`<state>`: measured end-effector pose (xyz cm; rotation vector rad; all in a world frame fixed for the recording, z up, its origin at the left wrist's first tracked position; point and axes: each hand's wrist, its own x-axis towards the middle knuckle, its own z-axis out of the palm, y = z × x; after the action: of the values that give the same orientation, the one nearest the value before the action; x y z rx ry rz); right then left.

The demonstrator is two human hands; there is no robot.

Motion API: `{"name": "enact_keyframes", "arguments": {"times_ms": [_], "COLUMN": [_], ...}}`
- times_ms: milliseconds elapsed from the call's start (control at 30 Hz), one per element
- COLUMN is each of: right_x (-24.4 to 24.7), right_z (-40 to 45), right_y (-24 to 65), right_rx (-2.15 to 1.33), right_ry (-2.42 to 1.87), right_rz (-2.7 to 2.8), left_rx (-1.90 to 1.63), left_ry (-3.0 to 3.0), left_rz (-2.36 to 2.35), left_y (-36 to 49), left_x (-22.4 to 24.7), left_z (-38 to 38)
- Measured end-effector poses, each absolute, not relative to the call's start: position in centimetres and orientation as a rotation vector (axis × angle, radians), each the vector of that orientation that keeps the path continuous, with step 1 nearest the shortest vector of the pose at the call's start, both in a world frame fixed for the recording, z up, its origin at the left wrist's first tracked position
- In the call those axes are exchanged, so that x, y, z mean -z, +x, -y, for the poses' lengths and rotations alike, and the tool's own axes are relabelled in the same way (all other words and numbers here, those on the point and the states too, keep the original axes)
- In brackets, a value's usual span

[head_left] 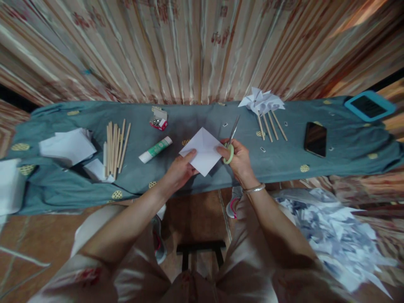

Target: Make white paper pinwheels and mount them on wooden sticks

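Note:
A square white paper (202,152) with crease lines is held corner-up between both hands, above the cloth-covered table. My left hand (183,168) pinches its left side, thumb on top. My right hand (237,159) grips the right corner with thumb and fingers, and also holds scissors (229,154) with light green handles, their blades pointing up and away. Left of the paper lies a green and white glue stick (155,149). Behind it sits a small open red and white box (158,120) of metal bits.
Wooden sticks (117,147) and stacked white paper (69,145) lie at the left. White paper pinwheels on sticks (261,103), a phone (315,139) and a blue-framed device (370,106) are at the right. A heap of folded paper (341,235) lies below right.

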<state>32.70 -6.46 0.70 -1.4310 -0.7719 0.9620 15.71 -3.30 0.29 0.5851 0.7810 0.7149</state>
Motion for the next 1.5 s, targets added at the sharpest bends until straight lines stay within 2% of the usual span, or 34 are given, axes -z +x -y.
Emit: {"name": "enact_keyframes", "arguments": {"times_ms": [200,533,767,1500], "right_x": [-0.9,-0.5,-0.1,0.7], "right_z": [7.3,9.7,9.3,9.0], "right_y": [32.4,29.9,29.4,29.2], "right_rx": [-1.114,-1.662,-1.66,-1.565], "right_ry": [-1.337,-1.261,-1.205,-1.277], "right_rz": [0.838,1.157,1.146,1.19], "left_rx": [-0.896,-1.01,-0.994,-1.041], "left_ry": [0.522,0.461,0.405,0.331], "left_rz": [-0.865,-0.88,-0.922,-0.89], "left_y": [15.1,14.2,14.5,15.2], "left_x": [-1.4,-2.6,-3.6,-2.7], "left_z": [1.1,-0.5,-0.1,0.1]}}
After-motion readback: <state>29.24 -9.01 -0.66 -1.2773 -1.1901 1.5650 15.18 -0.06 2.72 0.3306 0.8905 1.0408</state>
